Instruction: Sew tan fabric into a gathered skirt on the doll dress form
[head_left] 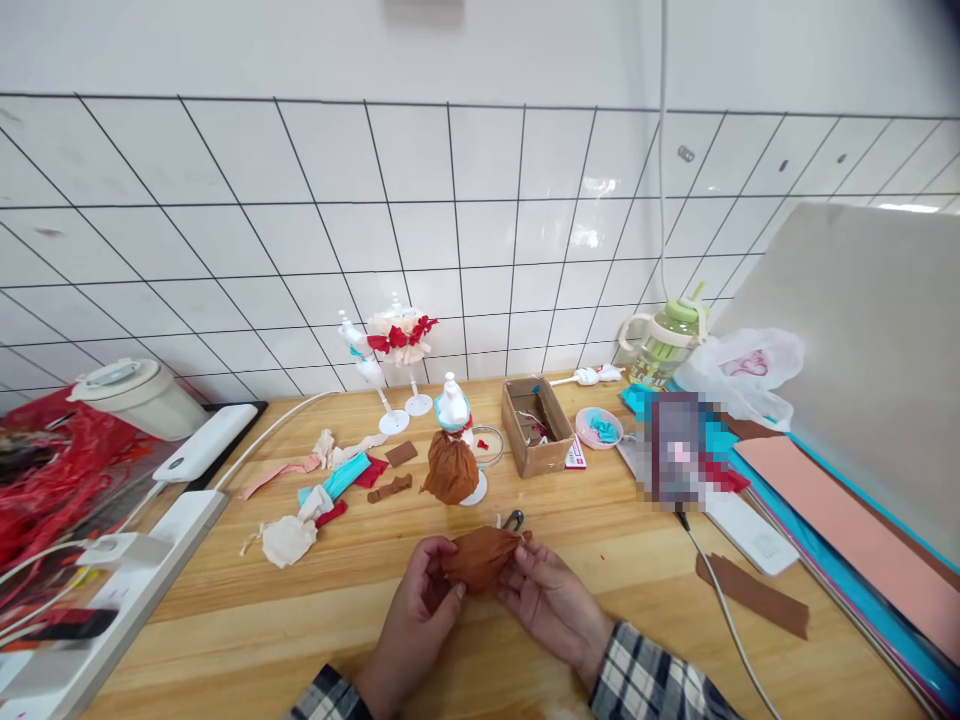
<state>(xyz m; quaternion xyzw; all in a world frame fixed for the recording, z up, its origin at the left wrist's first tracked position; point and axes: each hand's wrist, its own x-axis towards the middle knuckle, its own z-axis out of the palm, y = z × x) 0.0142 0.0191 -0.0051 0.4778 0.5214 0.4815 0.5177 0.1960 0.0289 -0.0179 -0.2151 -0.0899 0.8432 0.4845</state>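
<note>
My left hand (pixel 420 615) pinches the left edge of a gathered piece of brown crepe paper (pixel 480 562), thumb on top. My right hand (pixel 551 600) grips its right end between thumb and fingers. Just behind the paper a small dark looped metal object (pixel 514 520) pokes out; the rest of it is hidden. Beyond my hands stands a small white mannequin (pixel 451 402) on a round base, with a blue band at its top. A puffed brown crepe paper skirt (pixel 451 468) sits against its lower part.
Two more mini mannequins (pixel 367 368) stand at the back left, one dressed with red bows (pixel 397 340). Paper scraps (pixel 345 478) lie left. A cardboard box (pixel 536 455), pink dish (pixel 598 428), phone cable (pixel 724 590) and paper sheets (pixel 847 500) are right; a power strip (pixel 142 590) lines the left.
</note>
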